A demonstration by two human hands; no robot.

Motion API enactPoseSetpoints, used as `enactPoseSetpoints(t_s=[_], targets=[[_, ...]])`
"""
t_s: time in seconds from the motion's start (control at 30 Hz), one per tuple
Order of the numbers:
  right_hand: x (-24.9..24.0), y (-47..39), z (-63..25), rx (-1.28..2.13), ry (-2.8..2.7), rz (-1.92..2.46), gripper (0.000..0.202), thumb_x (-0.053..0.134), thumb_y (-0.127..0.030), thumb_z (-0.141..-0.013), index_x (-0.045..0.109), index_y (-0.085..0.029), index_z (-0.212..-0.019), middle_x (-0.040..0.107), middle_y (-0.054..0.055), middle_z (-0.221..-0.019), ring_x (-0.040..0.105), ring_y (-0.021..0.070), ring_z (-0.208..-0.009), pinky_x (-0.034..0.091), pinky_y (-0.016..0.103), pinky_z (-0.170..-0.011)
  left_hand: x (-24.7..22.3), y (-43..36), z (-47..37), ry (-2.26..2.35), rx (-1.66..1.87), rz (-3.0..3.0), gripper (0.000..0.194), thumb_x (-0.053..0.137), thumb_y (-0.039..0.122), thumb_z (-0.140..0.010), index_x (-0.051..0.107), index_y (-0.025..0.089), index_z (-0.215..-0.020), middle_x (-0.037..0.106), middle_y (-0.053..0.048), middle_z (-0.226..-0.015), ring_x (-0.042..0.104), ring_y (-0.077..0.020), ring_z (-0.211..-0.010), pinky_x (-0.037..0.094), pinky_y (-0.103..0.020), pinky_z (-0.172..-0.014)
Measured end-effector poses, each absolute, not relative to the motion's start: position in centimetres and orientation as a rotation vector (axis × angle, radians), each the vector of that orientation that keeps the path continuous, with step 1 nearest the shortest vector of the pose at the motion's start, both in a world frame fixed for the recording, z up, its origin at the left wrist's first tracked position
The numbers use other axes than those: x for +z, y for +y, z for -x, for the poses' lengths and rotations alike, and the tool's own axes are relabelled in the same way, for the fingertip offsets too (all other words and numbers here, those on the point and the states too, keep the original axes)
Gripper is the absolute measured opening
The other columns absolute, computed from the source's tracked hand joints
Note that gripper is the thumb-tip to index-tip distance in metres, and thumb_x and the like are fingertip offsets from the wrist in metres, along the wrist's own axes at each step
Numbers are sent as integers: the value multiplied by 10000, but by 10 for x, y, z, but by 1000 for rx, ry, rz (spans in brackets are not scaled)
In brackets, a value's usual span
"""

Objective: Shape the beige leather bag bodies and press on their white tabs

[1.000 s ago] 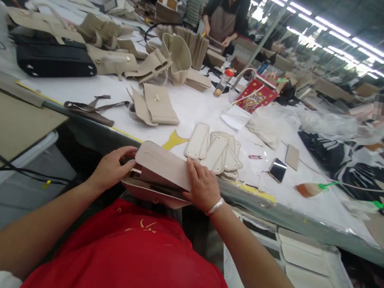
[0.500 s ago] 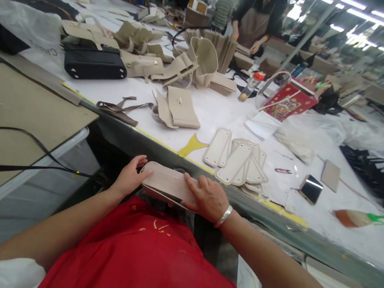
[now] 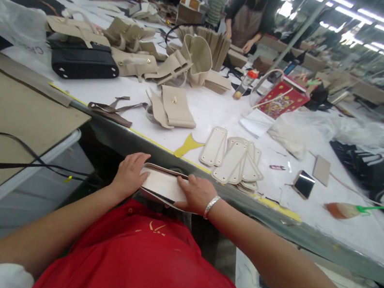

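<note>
Head view: both hands (image 3: 163,186) grip a beige leather piece (image 3: 163,184)

Both hands grip beige bag piece (image 3: 163,184) w/ fingers, table edge.

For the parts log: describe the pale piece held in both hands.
The pale piece is cream, flat and oblong with rounded ends, leather-like, with a darker edge and a second layer beneath. It lies roughly level near the table edge. The left hand grips its left end; the right hand presses its right part.
</note>
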State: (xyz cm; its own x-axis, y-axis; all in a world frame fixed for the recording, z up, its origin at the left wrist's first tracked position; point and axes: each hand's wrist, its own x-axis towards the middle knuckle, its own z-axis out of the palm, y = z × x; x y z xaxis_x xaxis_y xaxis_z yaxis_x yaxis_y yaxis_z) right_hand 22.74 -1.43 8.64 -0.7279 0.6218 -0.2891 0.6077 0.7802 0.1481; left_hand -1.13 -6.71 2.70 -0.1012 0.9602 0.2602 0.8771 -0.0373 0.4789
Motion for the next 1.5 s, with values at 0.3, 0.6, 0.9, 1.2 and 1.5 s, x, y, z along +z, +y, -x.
enactPoseSetpoints(t_s=[0.3,0.6,0.9,1.2,1.5], targets=[[88,-3,-231,-324,2665,-1051,805,591,-645,-675,426,-201,-1326,594,171,-1064,605,318,-913,463,407,-759,45,-85,-34,1237,259,-2692,498,532,479,-805,537,150,-1179,582,-139,-1108,520,-281,-995,440,-420,-859],[85,3,-333,-1963,1555,-1729,605,593,-344,-801,336,-193,-1327,629,-1,-590,603,141,-478,504,239,-440,52,-79,-36,1162,96,-2780,426,498,424,-834,554,170,-1171,570,-146,-1172,526,-274,-992,478,-389,-791],[43,-17,-332,-2121,2015,-1545,501,614,-228,-733,462,-175,-1208,427,-119,-458,368,33,-337,316,125,-309,50,-55,-56,898,8,-2864,562,510,422,-809,409,272,-1341,489,-104,-1333,559,-282,-1009,451,-400,-822],[33,-22,-330,-2296,1813,-1705,539,556,-149,-651,479,-148,-1184,418,-113,-438,344,47,-337,261,140,-310,37,-49,-48,867,131,-2729,501,524,365,-819,456,290,-1310,500,-82,-1337,537,-267,-1109,425,-397,-924],[35,-24,-351,-2743,1560,-1809,480,556,-355,-783,473,-183,-1223,505,-75,-497,420,62,-375,288,158,-362,44,-45,-50,894,-39,-2807,388,435,239,-884,512,250,-1265,497,-66,-1348,618,-213,-934,473,-338,-787]])
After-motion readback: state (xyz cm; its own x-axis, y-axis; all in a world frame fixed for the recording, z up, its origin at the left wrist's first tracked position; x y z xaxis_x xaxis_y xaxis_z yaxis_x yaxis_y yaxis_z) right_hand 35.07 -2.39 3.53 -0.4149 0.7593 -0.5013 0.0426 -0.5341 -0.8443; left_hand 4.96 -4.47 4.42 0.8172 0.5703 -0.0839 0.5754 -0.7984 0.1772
